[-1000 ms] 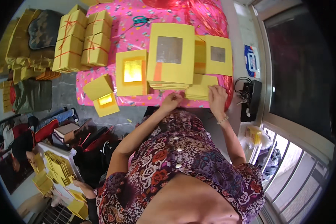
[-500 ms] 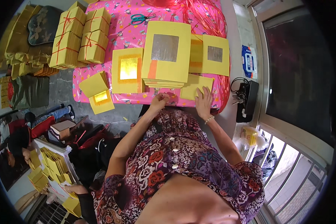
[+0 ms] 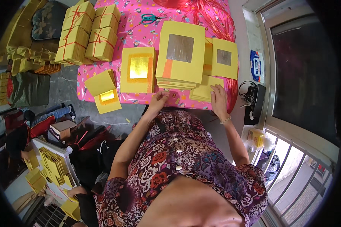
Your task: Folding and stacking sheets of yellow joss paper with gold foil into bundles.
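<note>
My left hand (image 3: 158,103) is at the table's front edge, thumb and fingers drawn together; whatever is between them, if anything, is too small to make out. It sits just below a tall stack of yellow paper sheets (image 3: 181,72) whose top sheet has a silver square and an orange strip. My right hand (image 3: 219,101), with a beaded bracelet at its wrist, has its fingers stretched out over the right edge of a low stack of plain yellow paper (image 3: 205,89). A yellow sheet with a gold foil square (image 3: 138,69) lies to the left.
Red-tied yellow paper bundles (image 3: 75,36) stand at the far left of the pink-covered table (image 3: 136,34). Teal-handled scissors (image 3: 149,19) and red plastic strands (image 3: 218,22) lie at the back. A silver-square sheet (image 3: 226,64) is on the right. At lower left, another person's hand (image 3: 76,191) is by more yellow paper.
The whole view has shifted, so the table sits a little farther right. My left hand has moved left along the table edge. My right hand stays at the low yellow stack.
</note>
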`<action>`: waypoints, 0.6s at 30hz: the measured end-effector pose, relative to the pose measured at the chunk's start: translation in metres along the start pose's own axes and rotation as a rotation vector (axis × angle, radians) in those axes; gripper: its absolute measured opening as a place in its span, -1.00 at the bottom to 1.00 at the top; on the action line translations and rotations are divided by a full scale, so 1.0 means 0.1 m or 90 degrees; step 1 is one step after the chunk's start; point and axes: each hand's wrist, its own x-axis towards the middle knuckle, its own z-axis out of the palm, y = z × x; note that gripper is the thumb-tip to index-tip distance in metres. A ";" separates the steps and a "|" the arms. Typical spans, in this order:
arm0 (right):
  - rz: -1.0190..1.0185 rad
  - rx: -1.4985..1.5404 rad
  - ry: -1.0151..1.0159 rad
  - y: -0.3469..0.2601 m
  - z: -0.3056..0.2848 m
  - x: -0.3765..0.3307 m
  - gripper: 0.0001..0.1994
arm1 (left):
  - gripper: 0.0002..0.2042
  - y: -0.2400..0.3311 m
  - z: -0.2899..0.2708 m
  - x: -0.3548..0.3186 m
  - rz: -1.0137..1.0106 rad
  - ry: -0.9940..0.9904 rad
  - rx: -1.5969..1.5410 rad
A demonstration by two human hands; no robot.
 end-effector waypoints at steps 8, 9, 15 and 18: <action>-0.015 0.062 0.117 0.30 -0.21 0.19 -0.79 | -0.85 0.07 0.10 0.15 0.163 -0.110 0.101; -0.022 0.086 0.142 0.24 -0.30 0.25 -0.79 | -0.86 0.17 0.12 0.13 0.155 -0.128 0.115; 0.012 0.196 0.209 -0.10 -0.83 0.51 -0.80 | -0.85 0.53 0.18 0.09 0.190 -0.163 0.273; -0.049 0.164 0.238 -0.28 -1.02 0.60 -0.81 | -0.84 0.72 0.22 0.02 0.236 -0.174 0.375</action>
